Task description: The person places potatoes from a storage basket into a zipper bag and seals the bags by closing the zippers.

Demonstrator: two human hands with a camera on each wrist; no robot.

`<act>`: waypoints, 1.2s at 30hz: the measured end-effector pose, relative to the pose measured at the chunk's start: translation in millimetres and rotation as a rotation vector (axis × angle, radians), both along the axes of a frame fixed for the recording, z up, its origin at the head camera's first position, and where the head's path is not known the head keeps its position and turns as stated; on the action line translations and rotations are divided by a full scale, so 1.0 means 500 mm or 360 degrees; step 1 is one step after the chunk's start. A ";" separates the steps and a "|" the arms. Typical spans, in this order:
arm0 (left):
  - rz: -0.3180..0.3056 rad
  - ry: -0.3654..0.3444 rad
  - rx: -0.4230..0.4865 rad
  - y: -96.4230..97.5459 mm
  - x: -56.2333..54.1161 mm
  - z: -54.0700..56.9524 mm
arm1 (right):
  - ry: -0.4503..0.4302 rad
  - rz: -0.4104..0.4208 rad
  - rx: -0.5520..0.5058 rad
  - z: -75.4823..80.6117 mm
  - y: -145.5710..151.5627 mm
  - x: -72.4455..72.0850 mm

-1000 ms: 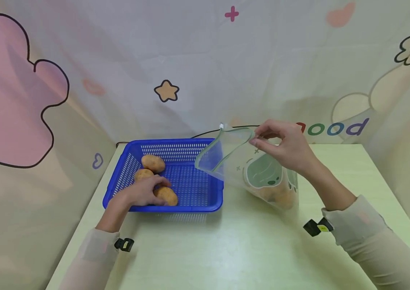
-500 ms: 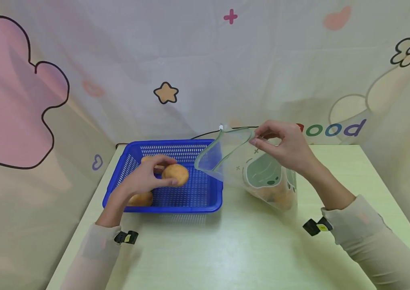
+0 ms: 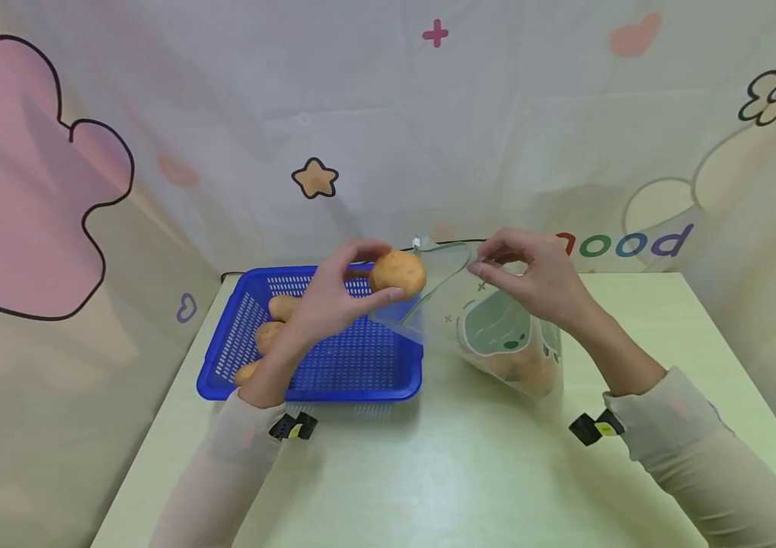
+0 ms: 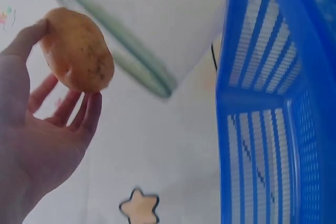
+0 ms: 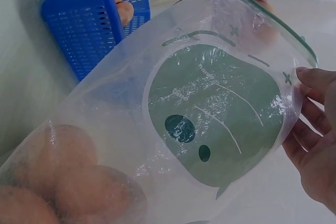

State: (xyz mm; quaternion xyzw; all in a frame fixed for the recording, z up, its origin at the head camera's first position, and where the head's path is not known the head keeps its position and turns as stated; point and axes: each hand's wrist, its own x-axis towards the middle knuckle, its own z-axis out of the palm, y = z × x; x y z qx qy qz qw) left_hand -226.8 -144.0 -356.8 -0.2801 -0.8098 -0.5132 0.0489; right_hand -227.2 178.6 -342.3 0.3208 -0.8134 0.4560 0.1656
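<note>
A potato (image 3: 397,275) is gripped between the thumb and fingers of my left hand (image 3: 340,293), held up at the open mouth of a clear zip bag (image 3: 439,304). In the left wrist view the potato (image 4: 79,51) shows whole, with the bag's green-edged mouth (image 4: 131,45) just beyond it. My right hand (image 3: 531,274) pinches the bag's rim at its right side, keeping it tilted toward the left. Through the plastic in the right wrist view, several potatoes (image 5: 100,192) lie at the bottom, below a green leaf-like print (image 5: 220,114).
A blue plastic basket (image 3: 360,394) stands left of the bag, with potatoes (image 3: 269,335) along its left side, partly hidden by my left arm. Pale green tabletop (image 3: 415,472) stretches in front. A printed cloth (image 3: 374,114) hangs behind, with a dark cable running along its foot.
My left hand has lifted a potato out of the basket and carried it up and right to the bag's mouth. My right hand and the bag have stayed nearly still.
</note>
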 end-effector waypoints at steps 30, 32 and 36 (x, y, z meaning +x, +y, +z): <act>-0.0064 0.0065 0.0048 0.079 0.008 -0.034 | 0.0049 -0.0045 -0.0067 -0.004 -0.005 0.001; -0.0080 0.0066 0.0052 0.062 0.011 -0.036 | 0.0043 -0.0058 -0.0070 -0.003 -0.005 0.002; -0.0049 0.0020 0.0011 0.017 0.014 -0.047 | 0.0028 -0.0073 -0.0068 -0.001 -0.005 0.004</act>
